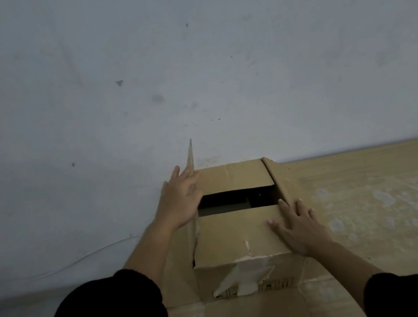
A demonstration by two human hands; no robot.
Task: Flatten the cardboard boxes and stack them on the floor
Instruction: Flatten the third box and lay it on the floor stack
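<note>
**Box not flat yet, nobody's actually holding it**

The box sits lower centre of the frame, close to the wall, not flattened yet. The left hand lies straight-fingered against the upright side flap. The right hand rests open on the top, gripping nothing. My worry is that with no real hold, a push just slides the box. That leftover tape on the front might also stop the seams folding.

- No text, brand, number or sign can be read with certainty.
- The cardboard box carries a row of pale printed marks along the lower edge of its near face. They are blurred and partly covered by torn tape, so no character can be made out.
</note>
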